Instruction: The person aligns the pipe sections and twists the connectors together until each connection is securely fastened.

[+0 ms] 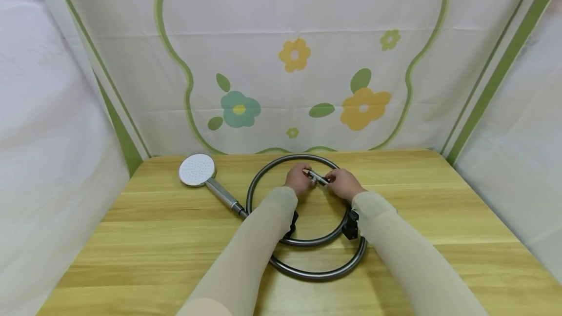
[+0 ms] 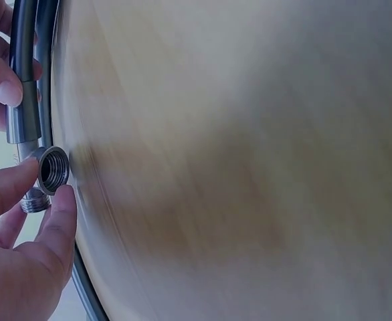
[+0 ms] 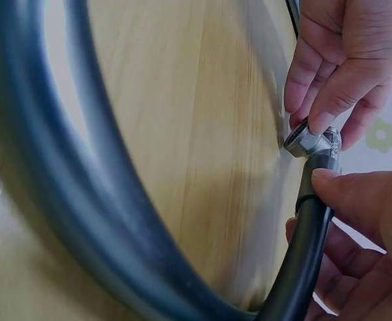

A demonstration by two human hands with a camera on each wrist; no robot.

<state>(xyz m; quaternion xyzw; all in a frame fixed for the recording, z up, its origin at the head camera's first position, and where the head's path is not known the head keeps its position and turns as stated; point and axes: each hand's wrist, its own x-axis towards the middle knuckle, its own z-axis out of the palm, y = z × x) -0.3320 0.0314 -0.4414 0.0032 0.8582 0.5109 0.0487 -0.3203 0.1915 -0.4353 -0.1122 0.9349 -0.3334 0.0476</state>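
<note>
My left hand (image 1: 298, 179) pinches a small metal tee fitting (image 2: 53, 170) between thumb and fingers. In the left wrist view the fitting shows a round, internally threaded opening, and an outer thread below it. My right hand (image 1: 345, 184) grips the dark grey shower hose (image 1: 319, 276) at its end sleeve (image 3: 309, 179), thumb lying along the sleeve. Sleeve and fitting meet in line between the two hands. The hose lies coiled in loops on the table and runs to a hand shower (image 1: 196, 169), which rests face up at the left, its white spray plate showing.
A wood-grain table (image 1: 439, 218) carries everything. Behind it hangs a white cloth (image 1: 263, 9) with printed flowers, and further white cloth panels (image 1: 518, 160) stand along both sides. The hose loops pass beneath both forearms.
</note>
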